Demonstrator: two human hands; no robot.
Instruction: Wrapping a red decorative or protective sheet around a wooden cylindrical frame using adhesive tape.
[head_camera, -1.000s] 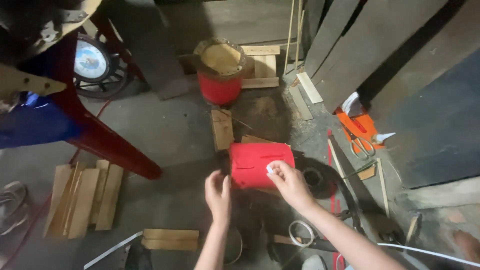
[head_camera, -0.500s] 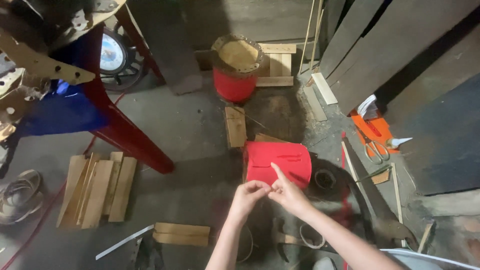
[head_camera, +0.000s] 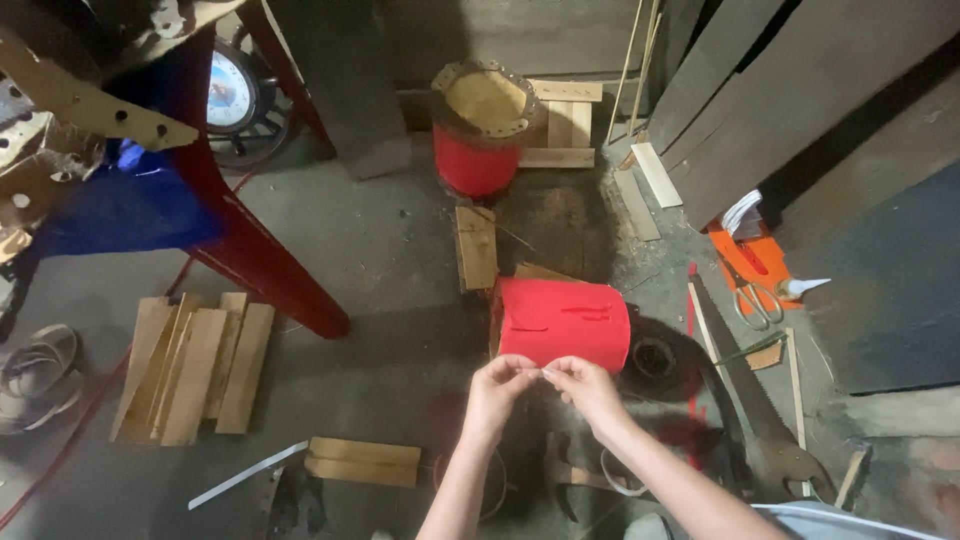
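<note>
A red sheet wrapped around a small drum-like block lies on the floor in the middle of the head view. My left hand and my right hand meet at its near lower edge, fingertips pinched together on the red sheet's rim. A second red drum with a tan skin top stands upright farther back.
A red metal stand leg slants at left over loose wooden slats. A handsaw, scissors and an orange sheet lie at right beside leaning dark boards. A wood piece and a sandal lie nearby.
My right hand came off the top of the red sheet and my left hand rose; both now pinch together at its near edge. The view shifted slightly.
</note>
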